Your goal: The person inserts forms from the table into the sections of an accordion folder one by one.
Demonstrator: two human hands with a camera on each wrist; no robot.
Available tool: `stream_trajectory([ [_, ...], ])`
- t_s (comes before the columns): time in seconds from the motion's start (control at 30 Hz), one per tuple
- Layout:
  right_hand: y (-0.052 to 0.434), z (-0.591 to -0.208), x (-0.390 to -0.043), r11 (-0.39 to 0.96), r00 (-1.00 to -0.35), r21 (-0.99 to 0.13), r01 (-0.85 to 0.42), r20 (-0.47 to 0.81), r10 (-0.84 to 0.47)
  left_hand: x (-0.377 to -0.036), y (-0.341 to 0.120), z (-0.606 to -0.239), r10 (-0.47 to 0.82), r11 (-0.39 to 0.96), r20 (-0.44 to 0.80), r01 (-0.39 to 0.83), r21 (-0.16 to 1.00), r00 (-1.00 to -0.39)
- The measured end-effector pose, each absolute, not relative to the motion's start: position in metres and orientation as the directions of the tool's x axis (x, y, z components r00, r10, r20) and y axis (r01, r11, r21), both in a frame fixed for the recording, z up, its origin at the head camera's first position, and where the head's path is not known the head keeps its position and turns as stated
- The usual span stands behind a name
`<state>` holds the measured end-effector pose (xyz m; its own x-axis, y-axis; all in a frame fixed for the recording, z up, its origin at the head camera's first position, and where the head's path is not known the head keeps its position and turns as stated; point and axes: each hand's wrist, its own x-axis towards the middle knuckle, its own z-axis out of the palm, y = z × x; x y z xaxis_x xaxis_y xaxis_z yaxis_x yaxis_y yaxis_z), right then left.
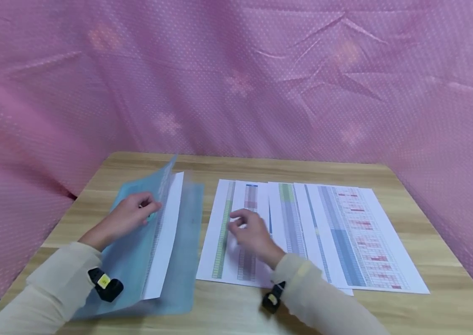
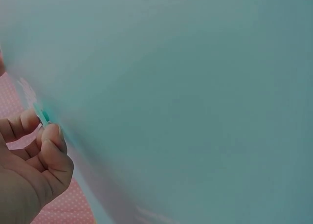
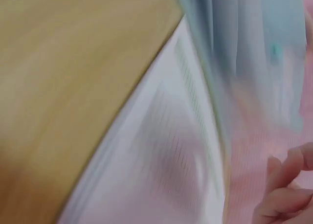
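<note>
Head view: translucent blue folder (image 1: 136, 251) lies at table's (image 1: 429, 260) left, cover lifted, printed sheet (image 1: 165, 232) inside. Left hand (image 1: 129, 216) pinches the cover edge; right hand (image 1: 253, 232), fingers loosely curled, hovers over spreadsheet pages (image 1: 324, 232).

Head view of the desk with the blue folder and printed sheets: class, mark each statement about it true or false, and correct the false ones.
1. The left hand pinches the lifted cover of the translucent blue plastic folder. True.
2. The right hand is over the printed spreadsheet sheets. True.
3. The folder is empty. False: a white printed sheet lies inside it.
4. The wooden table stands before a green wall. False: pink dotted fabric hangs behind it.
</note>
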<state>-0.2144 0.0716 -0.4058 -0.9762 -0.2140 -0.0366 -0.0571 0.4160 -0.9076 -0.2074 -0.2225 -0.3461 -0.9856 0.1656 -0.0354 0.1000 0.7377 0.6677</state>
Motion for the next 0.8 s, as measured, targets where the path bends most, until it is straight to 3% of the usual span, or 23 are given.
stream_trajectory([
  [0.37,0.185,-0.417,-0.218,0.532,-0.986,-0.836,0.138,-0.164,-0.001,-0.208,-0.225,-0.344,0.150,0.721,-0.065,0.064,0.690,-0.987],
  [0.8,0.288,-0.410,-0.207,0.704,-0.979,-0.693,0.156,-0.203,0.017,-0.208,-0.228,-0.336,0.138,0.714,-0.060,0.058,0.698,-0.989],
])
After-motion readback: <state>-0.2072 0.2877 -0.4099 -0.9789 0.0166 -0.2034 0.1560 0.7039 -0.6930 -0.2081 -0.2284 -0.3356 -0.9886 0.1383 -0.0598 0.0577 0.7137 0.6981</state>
